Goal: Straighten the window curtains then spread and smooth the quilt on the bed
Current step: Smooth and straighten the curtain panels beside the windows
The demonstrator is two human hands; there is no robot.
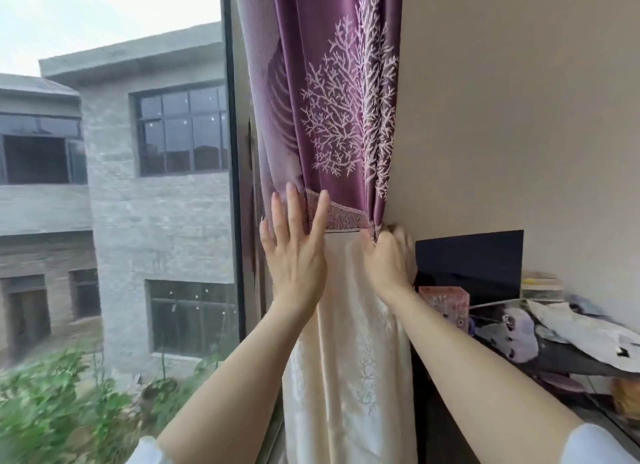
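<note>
Purple curtain hangs gathered at frame centre beside the wall, left hand flat with fingers spread steadying it, right hand curled gripping its edge, apparently to tidy the folds.

right hand — fingers blurred | curtain — top cut off
</note>
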